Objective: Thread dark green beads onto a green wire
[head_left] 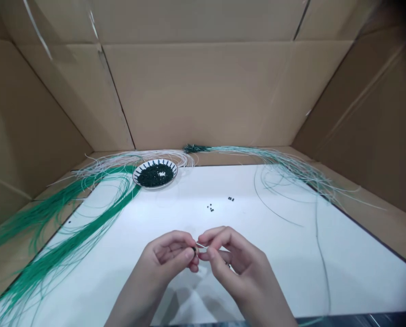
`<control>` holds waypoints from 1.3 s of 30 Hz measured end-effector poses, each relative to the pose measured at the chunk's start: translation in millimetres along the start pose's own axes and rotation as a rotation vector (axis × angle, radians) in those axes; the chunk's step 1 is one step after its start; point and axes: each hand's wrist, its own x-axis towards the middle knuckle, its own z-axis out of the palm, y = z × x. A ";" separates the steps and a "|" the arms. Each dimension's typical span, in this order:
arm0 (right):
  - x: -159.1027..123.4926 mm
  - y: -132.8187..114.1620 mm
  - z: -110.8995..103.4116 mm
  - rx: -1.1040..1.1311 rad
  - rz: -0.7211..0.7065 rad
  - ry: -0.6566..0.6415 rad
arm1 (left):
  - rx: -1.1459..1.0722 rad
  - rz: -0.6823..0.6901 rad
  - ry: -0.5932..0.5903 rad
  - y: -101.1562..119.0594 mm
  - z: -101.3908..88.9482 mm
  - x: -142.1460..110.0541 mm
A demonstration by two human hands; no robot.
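Note:
My left hand (170, 254) pinches a small black piece (195, 251) between thumb and forefinger, low in the middle of the view. Close beside it, my right hand (240, 261) is closed on a thin white wire (202, 245), whose end reaches to the black piece. Whether the wire passes into the piece is too small to tell. Some dark bits show by the curled fingers of the right hand, partly hidden. Both hands are just above the white board (257, 236), fingertips almost touching.
A striped-rim plate (175, 176) of small black pieces stands at the back. Loose black pieces (210, 208) lie ahead of my hands. Green wire bundles (87, 236) spread at left, white wires (121, 159) behind, pale green wires (284, 159) at right. Cardboard walls (196, 95) enclose the board.

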 end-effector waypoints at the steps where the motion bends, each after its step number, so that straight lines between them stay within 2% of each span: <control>1: -0.7 -1.9 2.0 -0.012 0.000 0.012 | -0.016 -0.004 0.012 0.4 1.3 -0.8; 11: -1.8 -4.4 5.7 -0.051 0.033 0.003 | -0.095 -0.016 -0.016 -4.8 -3.6 1.9; 16: -1.0 -6.8 5.3 -0.041 0.052 -0.069 | -0.090 0.008 -0.028 -4.5 -4.4 0.1; 18: -1.9 -7.5 5.2 -0.067 0.069 -0.094 | -0.068 0.030 0.001 -4.8 -3.9 -1.7; 21: -4.7 -8.1 5.6 -0.185 0.075 -0.058 | -0.032 0.064 0.074 -4.9 -2.6 -4.7; 24: -7.8 -7.8 7.0 -0.252 0.062 -0.024 | -0.013 0.075 0.068 -4.7 -4.0 -5.7; 30: -9.8 -5.2 9.0 -0.236 0.059 -0.014 | 0.012 0.087 -0.031 -5.6 -14.2 -3.8; 34: -9.8 -3.9 12.2 -0.227 0.043 -0.010 | -0.005 0.098 -0.027 -4.2 -11.7 -5.0; 39: -13.8 -1.9 21.0 -0.193 -0.068 0.065 | -0.023 0.094 0.046 -3.2 -6.9 -8.1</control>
